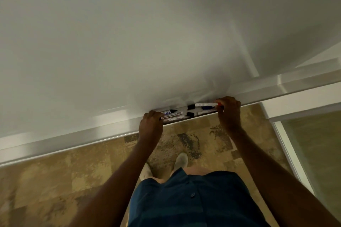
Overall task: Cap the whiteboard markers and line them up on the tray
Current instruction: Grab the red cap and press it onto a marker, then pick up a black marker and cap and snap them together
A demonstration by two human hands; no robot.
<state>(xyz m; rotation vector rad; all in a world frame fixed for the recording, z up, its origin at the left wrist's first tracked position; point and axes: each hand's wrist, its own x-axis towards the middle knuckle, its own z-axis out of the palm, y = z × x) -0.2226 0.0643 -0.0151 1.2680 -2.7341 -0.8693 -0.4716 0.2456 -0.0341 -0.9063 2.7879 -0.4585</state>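
Note:
A narrow tray (110,131) runs along the bottom of the whiteboard (129,42). Several white markers lie in it between my hands. My left hand (150,125) is curled over the tray's front edge, fingers on the left ends of two markers (172,115). A black-tipped marker (170,111) lies just behind them. My right hand (229,110) pinches the right end of a white marker (205,104) with a red tip, held just above the tray. A blue marker (206,108) lies under it. Two loose black caps (191,106) (190,114) sit in the middle.
The whiteboard's frame continues right to a corner (280,81), with a glass panel (313,143) beyond it. Below the tray are patterned tan carpet (55,180) and the person's shoes (181,160).

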